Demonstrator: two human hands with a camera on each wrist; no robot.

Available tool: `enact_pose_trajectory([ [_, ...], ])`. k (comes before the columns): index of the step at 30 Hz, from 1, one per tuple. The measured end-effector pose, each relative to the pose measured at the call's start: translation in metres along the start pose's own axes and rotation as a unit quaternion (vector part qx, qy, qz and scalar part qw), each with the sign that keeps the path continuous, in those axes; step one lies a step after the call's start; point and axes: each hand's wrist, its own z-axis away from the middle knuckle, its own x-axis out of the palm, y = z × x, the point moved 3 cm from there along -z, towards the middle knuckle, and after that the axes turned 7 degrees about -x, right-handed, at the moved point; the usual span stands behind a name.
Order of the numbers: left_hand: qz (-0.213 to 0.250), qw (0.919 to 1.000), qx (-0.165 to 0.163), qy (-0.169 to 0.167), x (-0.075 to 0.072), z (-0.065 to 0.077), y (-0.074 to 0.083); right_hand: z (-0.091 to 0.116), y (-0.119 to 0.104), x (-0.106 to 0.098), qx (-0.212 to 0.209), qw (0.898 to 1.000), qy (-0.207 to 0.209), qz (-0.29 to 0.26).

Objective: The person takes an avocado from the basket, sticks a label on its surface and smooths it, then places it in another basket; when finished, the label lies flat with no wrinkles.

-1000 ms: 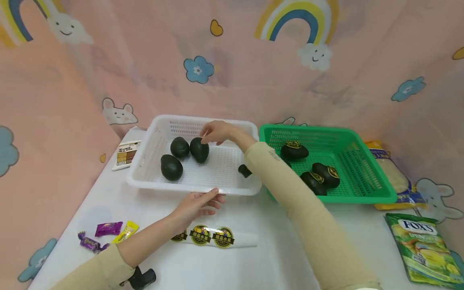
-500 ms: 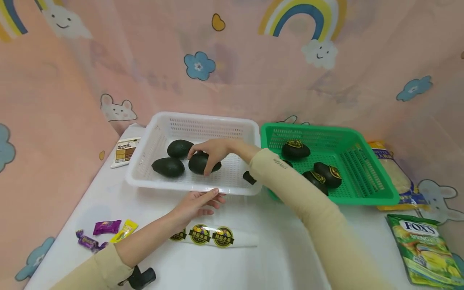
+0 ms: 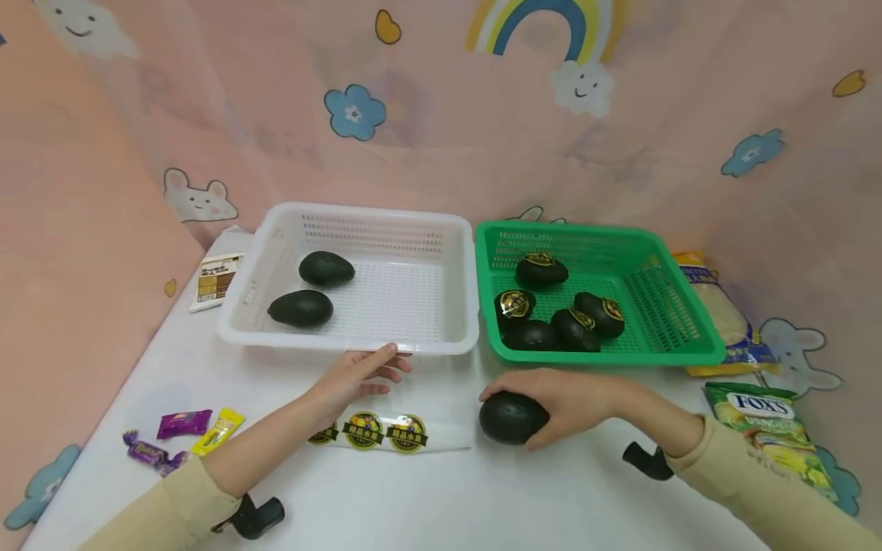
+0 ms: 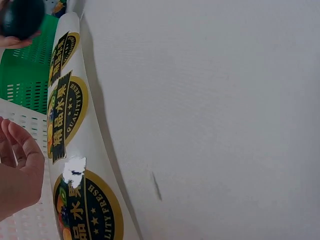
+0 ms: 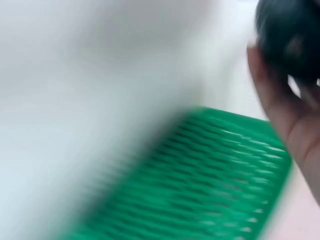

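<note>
My right hand (image 3: 568, 402) grips a dark green avocado (image 3: 513, 418) over the table, in front of the green basket (image 3: 661, 358). In the right wrist view, this avocado (image 5: 292, 37) sits between thumb and fingers. My left hand (image 3: 351, 383) is at the front rim of the white basket (image 3: 344, 343), its thumb at the edge and its fingers loosely extended. Two plain avocados, a rear one (image 3: 327, 268) and a front one (image 3: 300, 308), lie in the white basket. Several avocados are in the green basket, most with black-and-gold labels, such as the rear avocado (image 3: 540, 271).
A roll of round fruit labels (image 3: 364, 431) lies before the left hand. Wrapped candies (image 3: 184, 424) are at the left. A green FOX'S bag (image 3: 772, 432) and a yellow-and-blue bag (image 3: 723, 314) are at the right. A flat packet (image 3: 215, 282) lies left of the white basket.
My right hand has lifted one avocado out of the white basket and carried it right and toward me, before the green basket. My left hand stays at the white rim.
</note>
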Motion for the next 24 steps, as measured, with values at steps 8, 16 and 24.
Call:
enact_pose_trajectory([
  [8,-0.025,0.9996,0.009,-0.006,-0.007,0.003,0.002,0.003,0.036,0.043,0.025,0.996,0.08,0.013],
  [16,-0.4,0.9043,0.143,-0.041,-0.008,0.026,-0.006,0.007,0.034,0.041,0.053,0.993,0.109,0.008],
  [24,-0.532,0.8288,0.17,-0.029,-0.002,0.034,-0.011,-0.009,0.009,0.037,-0.031,0.974,0.214,0.066],
])
